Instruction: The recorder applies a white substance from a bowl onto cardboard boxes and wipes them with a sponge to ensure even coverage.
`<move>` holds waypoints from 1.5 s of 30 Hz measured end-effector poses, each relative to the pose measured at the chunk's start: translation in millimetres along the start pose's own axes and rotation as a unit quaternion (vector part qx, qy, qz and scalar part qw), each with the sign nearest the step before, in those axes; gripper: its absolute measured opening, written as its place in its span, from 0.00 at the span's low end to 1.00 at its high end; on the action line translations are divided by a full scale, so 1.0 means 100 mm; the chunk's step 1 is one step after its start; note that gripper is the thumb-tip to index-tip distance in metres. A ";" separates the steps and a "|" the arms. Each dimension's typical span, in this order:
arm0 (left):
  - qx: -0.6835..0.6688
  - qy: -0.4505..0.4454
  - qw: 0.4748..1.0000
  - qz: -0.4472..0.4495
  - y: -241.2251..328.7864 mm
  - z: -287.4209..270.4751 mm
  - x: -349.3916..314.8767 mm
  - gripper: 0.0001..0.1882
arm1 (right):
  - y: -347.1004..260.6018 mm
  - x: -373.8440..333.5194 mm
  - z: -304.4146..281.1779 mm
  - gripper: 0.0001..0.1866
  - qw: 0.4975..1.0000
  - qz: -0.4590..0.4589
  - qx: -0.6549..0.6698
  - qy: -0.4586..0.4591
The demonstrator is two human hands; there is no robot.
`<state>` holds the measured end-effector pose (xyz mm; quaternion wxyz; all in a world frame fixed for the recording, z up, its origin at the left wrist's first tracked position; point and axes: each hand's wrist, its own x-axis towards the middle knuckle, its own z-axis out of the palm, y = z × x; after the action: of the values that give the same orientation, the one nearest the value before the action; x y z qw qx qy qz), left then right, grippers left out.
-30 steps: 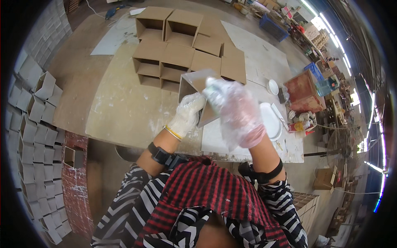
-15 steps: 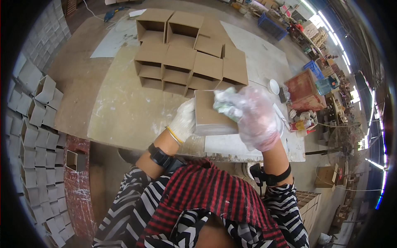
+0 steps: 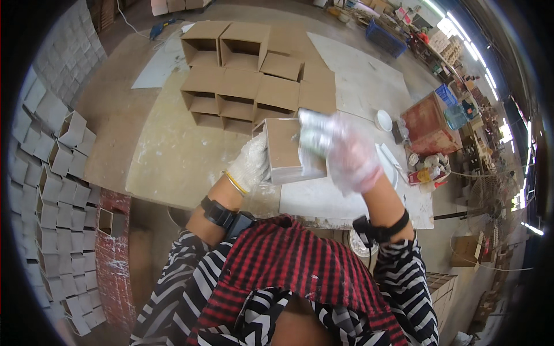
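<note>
From my end: left hand (image 3: 252, 158), white knit glove, is closed on the left side of a small cardboard box (image 3: 284, 147), palm and thumb side visible, some of the fingers hidden by the box. Right hand (image 3: 353, 155), pink under clear plastic, is curled round a white-and-green wad (image 3: 315, 128), which I see against the upper right part of the box's brown face. Motion blur there, so I can't make out individual fingers.

Box sits between both hands, over the near part of the worktable (image 3: 167, 167), slightly tilted, open end toward the left hand. Near side is pale grey, and a whitish patch shows on the brown face by the wad. I can't tell whether its base touches the table.

Just beyond it I have a cluster of brown boxes (image 3: 238, 80), several with open ends facing me. To the right: white bowl (image 3: 383, 120), then a reddish chest (image 3: 424, 124) with a blue water jug (image 3: 456, 117) next to it. Blue power tool (image 3: 161, 27) near the far left corner.

Left of the table: red bench (image 3: 112, 271) carrying one open box (image 3: 111, 224), with tall stacks of grey boxes (image 3: 72, 230) beside it. Bucket (image 3: 362, 245) under the near edge, by the right forearm.
</note>
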<state>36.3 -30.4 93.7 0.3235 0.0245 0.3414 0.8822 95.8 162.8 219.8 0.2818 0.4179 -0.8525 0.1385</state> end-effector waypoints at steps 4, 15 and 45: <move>-0.092 -0.044 0.995 -0.011 -0.07 0.02 0.07 0.25 | 0.12 -0.03 -0.10 0.16 0.897 0.359 0.252 0.048; -0.047 -0.003 0.999 -0.015 -0.19 0.02 0.12 0.23 | 0.26 -0.26 -0.14 0.17 0.645 0.440 0.609 0.139; 0.067 0.045 0.996 -0.035 -0.17 0.04 0.03 0.24 | 0.24 -0.21 0.19 0.18 0.969 0.071 0.230 -0.061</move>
<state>44.2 -16.7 86.2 0.3364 -0.0059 0.4151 0.8453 80.7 181.8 191.7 0.1155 0.4174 -0.8408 0.3247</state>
